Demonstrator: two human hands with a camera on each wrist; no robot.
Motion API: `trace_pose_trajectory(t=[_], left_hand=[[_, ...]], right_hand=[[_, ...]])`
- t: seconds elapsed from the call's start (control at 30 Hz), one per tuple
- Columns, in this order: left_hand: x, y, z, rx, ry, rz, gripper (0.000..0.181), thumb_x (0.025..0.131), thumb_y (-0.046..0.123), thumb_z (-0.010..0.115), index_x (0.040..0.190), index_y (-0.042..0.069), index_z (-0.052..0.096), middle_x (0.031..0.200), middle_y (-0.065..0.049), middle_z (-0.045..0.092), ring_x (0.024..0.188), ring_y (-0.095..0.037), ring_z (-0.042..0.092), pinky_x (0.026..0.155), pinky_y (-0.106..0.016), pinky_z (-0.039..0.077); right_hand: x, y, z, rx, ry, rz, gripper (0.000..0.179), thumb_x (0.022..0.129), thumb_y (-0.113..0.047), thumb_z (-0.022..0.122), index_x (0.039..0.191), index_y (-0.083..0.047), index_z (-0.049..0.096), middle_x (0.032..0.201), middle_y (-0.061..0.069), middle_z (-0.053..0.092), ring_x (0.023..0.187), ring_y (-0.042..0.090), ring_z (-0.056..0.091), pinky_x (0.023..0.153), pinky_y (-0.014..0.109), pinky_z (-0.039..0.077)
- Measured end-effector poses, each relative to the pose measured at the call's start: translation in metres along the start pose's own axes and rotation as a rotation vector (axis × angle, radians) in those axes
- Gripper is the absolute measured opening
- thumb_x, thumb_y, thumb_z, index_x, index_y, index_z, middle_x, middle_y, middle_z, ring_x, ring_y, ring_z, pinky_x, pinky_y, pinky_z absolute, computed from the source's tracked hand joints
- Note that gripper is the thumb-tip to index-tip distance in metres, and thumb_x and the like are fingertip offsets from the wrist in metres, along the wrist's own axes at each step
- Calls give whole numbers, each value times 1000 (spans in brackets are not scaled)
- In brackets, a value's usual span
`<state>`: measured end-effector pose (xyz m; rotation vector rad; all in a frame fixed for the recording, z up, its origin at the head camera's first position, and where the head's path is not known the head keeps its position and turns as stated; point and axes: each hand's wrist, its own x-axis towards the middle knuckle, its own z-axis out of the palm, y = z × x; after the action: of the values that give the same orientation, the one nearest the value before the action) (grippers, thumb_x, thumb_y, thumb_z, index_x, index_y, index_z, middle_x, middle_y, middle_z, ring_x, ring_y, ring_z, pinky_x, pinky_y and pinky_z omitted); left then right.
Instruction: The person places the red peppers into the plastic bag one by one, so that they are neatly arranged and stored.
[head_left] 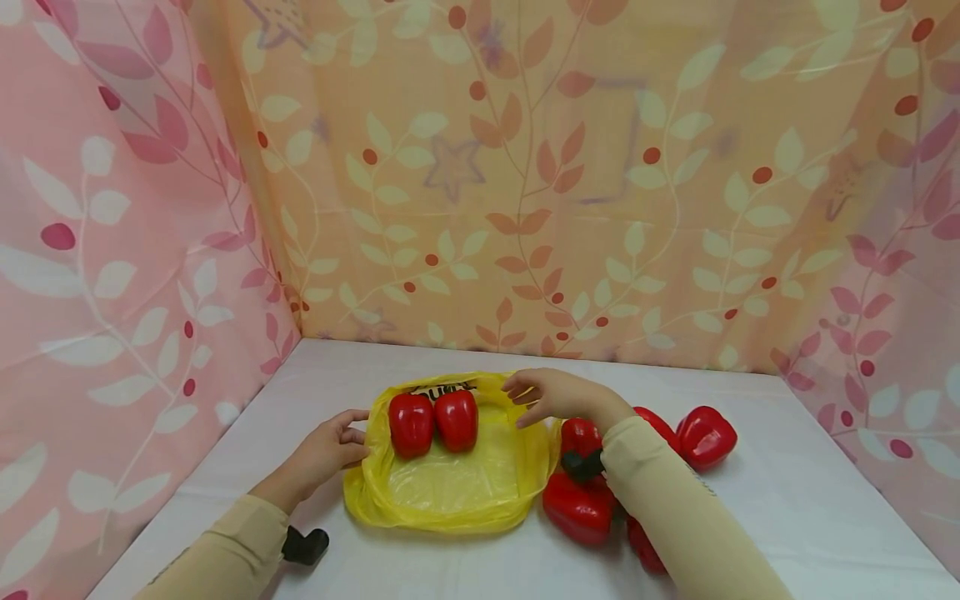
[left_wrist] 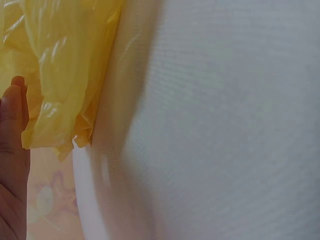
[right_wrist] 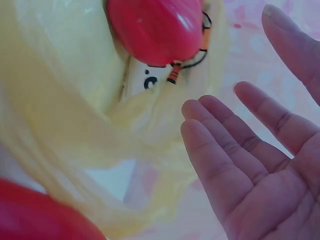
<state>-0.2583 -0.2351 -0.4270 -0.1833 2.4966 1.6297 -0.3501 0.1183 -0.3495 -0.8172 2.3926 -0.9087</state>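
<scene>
A yellow plastic bag lies on the table with its mouth spread wide. Inside, toward its left and back, two glossy red pieces shaped like bell peppers sit side by side. My left hand is at the bag's left rim, fingers loosely bent; in the left wrist view, its fingers extend along the yellow plastic, and whether they touch it I cannot tell. Over the bag's right rim hovers my right hand, holding nothing. The right wrist view shows its fingers extended and the thumb apart.
Several more red pepper-shaped pieces lie right of the bag, partly hidden by the right forearm. One sits farthest right. Black wrist devices show at both sleeves. Patterned cloth surrounds the white table.
</scene>
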Motion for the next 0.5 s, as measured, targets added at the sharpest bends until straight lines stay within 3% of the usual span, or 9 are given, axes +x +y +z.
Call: trace_pose_trajectory(t=[0.2,0.5], left_hand=[[1,-1,-1,-8,-4,5,53,83,6,63,131,13,43,93,-9,61,82,-19,59,79,-34,53],[1,-1,0,-7,2,2,52,83,5,63,131,13,43,94,-8,61,83,-19,59,79,-34,53]], right_hand=[[-15,-2,-9,22,-17,-30,56,77,-18,73,126,-7,48,126,14,52,117,33,50,87,37,49],[-37,-1,-16,6,-21,-59,51,78,-14,71,124,-9,49,126,15,52,116,33,50,90,39,48]])
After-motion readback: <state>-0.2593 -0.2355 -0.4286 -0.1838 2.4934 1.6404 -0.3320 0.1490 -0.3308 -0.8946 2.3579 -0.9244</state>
